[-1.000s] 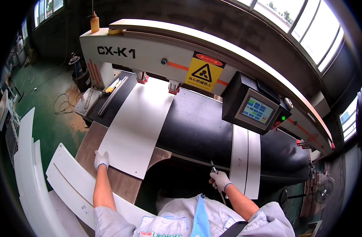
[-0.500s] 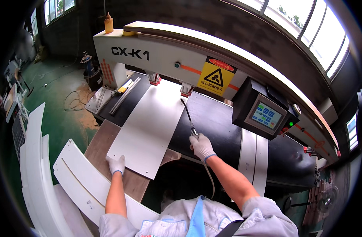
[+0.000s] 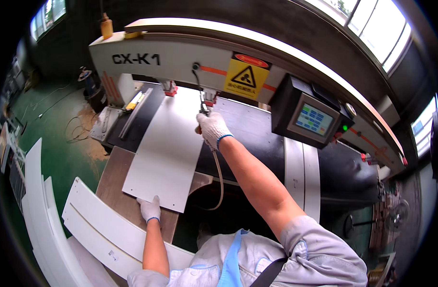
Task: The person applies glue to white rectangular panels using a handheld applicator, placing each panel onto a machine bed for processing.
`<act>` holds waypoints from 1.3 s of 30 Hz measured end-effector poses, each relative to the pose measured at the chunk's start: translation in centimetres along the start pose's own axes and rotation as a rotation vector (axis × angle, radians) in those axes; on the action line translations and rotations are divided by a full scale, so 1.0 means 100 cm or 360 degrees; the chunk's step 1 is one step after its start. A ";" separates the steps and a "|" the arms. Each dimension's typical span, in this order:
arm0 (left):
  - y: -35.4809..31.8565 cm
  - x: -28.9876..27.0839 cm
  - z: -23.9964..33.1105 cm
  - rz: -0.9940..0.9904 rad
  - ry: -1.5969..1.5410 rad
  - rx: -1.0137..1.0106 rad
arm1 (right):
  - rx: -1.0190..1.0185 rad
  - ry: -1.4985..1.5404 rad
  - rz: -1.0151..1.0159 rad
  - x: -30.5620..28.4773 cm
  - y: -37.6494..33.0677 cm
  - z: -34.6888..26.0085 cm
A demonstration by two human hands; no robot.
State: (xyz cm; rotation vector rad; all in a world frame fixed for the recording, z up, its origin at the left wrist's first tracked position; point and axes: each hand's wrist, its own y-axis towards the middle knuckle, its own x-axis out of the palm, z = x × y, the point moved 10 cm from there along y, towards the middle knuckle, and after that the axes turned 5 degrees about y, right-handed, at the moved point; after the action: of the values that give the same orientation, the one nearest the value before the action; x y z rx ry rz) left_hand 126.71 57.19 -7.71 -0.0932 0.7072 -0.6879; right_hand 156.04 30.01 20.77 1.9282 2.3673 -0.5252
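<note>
A long white panel (image 3: 164, 153) with small holes near its front corners runs from the wooden support board (image 3: 114, 174) to beneath the machine's beam (image 3: 176, 62). At the panel's near edge is my left hand (image 3: 150, 209), in a white knit glove, thumb on top and fingers at the edge. Stretched forward over the panel's right side, my gloved right hand (image 3: 213, 129) grips an air blow gun (image 3: 203, 104). Its thin dark nozzle points up toward the beam, beside a red-footed clamp (image 3: 210, 98). A pale hose (image 3: 221, 179) hangs from the gun.
A control box with a touchscreen (image 3: 313, 119) juts out at right, above two narrow white strips (image 3: 302, 177) on the black table (image 3: 247, 143). More white panels (image 3: 102, 220) lie at lower left. Metal rails (image 3: 135, 115) rest on the table's left end; a fan (image 3: 396, 215) stands at far right.
My right hand has reached farther forward and left with the blow gun, whose nozzle has risen to the beam. Along the panel's near edge, my left hand has shifted right. The whole view has shifted.
</note>
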 end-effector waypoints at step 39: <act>-0.494 0.311 -0.019 -0.1597 0.0037 -0.0219 | 0.0813 0.0460 0.0632 -0.516 -0.471 0.450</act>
State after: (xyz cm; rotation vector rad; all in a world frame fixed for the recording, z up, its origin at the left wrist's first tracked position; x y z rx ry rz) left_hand 115.51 -0.02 -11.87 -0.5933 0.7097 -1.5957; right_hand 114.52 -39.46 1.90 2.7777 2.0282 -0.9400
